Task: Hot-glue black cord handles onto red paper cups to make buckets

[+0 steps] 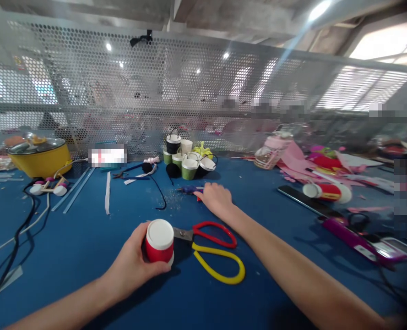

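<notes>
My left hand [129, 256] is wrapped round a small red paper cup [159, 243] with a white top, held over the near part of the table. Farther forward, my right hand [217, 199] closes over the back end of a slim blue-purple tool [188, 189], its thin tip pointing left; the fingertips are partly hidden. Between the hands lie scissors [220, 250] with one red and one yellow handle loop, their blades partly behind the cup. Pale crumbs are scattered near the tool's tip.
Small green, black and white cups [189, 167] stand clustered at the back, beside pliers [131, 172] and black cord. A yellow pot [41, 156] and cables are on the left. To the right lie another red-and-white cup [327, 192], a purple device [354, 238] and pink scraps [299, 156].
</notes>
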### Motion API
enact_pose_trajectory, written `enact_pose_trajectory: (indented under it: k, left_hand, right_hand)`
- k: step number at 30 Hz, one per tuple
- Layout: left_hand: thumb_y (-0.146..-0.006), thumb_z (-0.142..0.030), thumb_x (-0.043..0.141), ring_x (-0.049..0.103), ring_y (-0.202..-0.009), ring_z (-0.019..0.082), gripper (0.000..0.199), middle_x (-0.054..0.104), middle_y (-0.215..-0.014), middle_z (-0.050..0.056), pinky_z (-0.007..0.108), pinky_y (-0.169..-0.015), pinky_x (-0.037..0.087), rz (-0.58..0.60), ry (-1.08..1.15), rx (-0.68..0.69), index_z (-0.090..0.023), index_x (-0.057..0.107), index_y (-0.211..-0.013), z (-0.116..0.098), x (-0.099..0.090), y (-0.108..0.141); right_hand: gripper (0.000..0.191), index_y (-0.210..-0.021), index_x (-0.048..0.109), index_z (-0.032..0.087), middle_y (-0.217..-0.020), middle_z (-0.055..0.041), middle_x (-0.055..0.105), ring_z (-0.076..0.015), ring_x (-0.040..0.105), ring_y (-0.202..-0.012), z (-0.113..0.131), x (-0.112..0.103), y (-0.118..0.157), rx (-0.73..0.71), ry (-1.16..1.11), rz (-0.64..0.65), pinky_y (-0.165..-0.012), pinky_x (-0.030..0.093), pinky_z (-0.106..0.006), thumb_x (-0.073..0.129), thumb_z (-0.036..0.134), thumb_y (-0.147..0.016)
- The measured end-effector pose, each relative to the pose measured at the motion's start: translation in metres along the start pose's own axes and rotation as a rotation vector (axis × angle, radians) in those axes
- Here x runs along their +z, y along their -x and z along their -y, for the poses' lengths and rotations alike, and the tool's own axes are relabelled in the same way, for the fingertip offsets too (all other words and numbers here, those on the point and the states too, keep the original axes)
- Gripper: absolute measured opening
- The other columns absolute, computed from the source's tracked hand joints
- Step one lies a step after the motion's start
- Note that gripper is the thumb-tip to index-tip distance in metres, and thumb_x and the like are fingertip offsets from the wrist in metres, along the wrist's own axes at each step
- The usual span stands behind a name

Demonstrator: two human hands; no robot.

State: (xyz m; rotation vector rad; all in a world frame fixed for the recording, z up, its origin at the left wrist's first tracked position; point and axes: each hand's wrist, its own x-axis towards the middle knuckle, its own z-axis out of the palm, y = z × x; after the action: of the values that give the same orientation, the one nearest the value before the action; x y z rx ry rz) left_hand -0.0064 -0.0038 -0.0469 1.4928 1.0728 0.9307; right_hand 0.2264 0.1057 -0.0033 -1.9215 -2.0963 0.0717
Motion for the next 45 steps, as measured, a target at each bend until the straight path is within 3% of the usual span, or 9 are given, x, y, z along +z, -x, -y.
enact_pose_trajectory:
  k: [6,9,14,21,25,29,32,35,45]
  left_hand:
    - [-0.052,-0.025,0.077,0.05,-0.11,0.029,0.069,0.056,-0.116,0.011,0.045,-0.099,0.035,-0.009,-0.134,0.08,-0.018,0.047,-0.114,0.006,-0.003,-0.002]
    - [-0.052,-0.026,0.078,0.05,-0.11,0.029,0.068,0.055,-0.118,0.011,0.046,-0.098,0.035,-0.019,-0.161,0.078,-0.018,0.049,-0.113,0.007,-0.004,-0.002]
    - [-0.051,-0.025,0.077,0.051,-0.109,0.028,0.07,0.056,-0.116,0.011,0.044,-0.098,0.036,-0.026,-0.142,0.054,-0.017,0.047,-0.113,-0.002,-0.006,-0.002]
    - [-0.057,-0.032,0.071,0.06,-0.089,0.022,0.055,0.064,-0.1,0.007,0.037,-0.083,0.046,-0.2,-0.142,0.073,-0.016,0.05,-0.105,-0.037,-0.033,-0.027]
    - [-0.058,-0.033,0.07,0.061,-0.086,0.022,0.054,0.064,-0.096,0.008,0.036,-0.079,0.047,-0.277,-0.221,0.118,-0.014,0.049,-0.103,-0.025,-0.041,-0.059]
    - [-0.056,-0.031,0.072,0.058,-0.094,0.023,0.059,0.06,-0.105,0.01,0.037,-0.085,0.044,-0.283,-0.261,0.185,-0.013,0.048,-0.107,-0.002,-0.033,-0.082]
    - [-0.054,-0.028,0.073,0.057,-0.093,0.023,0.058,0.061,-0.102,0.009,0.039,-0.086,0.043,-0.256,-0.279,0.193,-0.013,0.05,-0.105,0.007,-0.026,-0.088]
    - [-0.054,-0.028,0.073,0.058,-0.09,0.023,0.057,0.062,-0.099,0.008,0.038,-0.084,0.044,-0.23,-0.288,0.186,-0.014,0.05,-0.104,0.006,-0.025,-0.086]
    - [-0.062,-0.046,0.067,0.058,-0.074,0.019,0.05,0.063,-0.086,0.007,0.034,-0.07,0.047,-0.122,-0.242,0.086,-0.012,0.052,-0.095,-0.016,-0.029,-0.073]
  right_hand:
    - [0.016,-0.087,0.066,0.021,-0.094,-0.005,0.061,-0.0179,0.056,-0.089,0.058,-0.003,-0.001,-0.414,-0.027,0.226,-0.076,0.041,-0.025,0.067,0.026,-0.073]
    - [0.016,-0.082,0.066,0.018,-0.089,-0.0053,0.061,-0.0166,0.057,-0.082,0.073,0.011,-0.007,-0.489,-0.05,0.314,-0.07,0.042,-0.023,0.07,0.016,-0.067]
    - [0.01,-0.061,0.059,0.013,-0.076,-0.0075,0.06,-0.0161,0.056,-0.071,0.072,0.023,-0.01,-0.496,-0.116,0.336,-0.063,0.04,-0.024,0.06,0.007,-0.069]
    - [0.008,-0.075,0.05,0.016,-0.07,-0.0017,0.062,-0.0112,0.055,-0.06,0.065,0.004,0.001,-0.426,-0.369,0.253,-0.055,0.04,-0.021,0.045,0.016,-0.081]
    - [0.009,-0.075,0.044,0.018,-0.066,0.0,0.058,-0.0104,0.052,-0.056,0.06,-0.004,0.001,-0.339,-0.484,0.104,-0.053,0.041,-0.022,0.04,0.017,-0.083]
    - [0.01,-0.071,0.044,0.018,-0.091,-0.007,0.056,-0.0131,0.052,-0.074,0.058,-0.011,0.005,-0.344,-0.534,-0.062,-0.063,0.043,-0.026,0.045,0.021,-0.081]
    - [0.011,-0.074,0.041,0.019,-0.096,-0.0076,0.057,-0.0095,0.05,-0.064,0.058,-0.014,0.012,-0.383,-0.75,-0.011,-0.054,0.043,-0.024,0.043,0.025,-0.083]
    - [0.012,-0.076,0.04,0.019,-0.078,-0.0031,0.06,-0.0078,0.047,-0.053,0.058,-0.017,0.017,-0.359,-0.937,0.058,-0.046,0.04,-0.021,0.042,0.027,-0.084]
    - [0.01,-0.076,0.054,0.015,-0.064,-0.0003,0.06,-0.0078,0.05,-0.051,0.061,-0.026,0.026,-0.253,-0.89,0.065,-0.05,0.042,-0.022,0.052,0.025,-0.079]
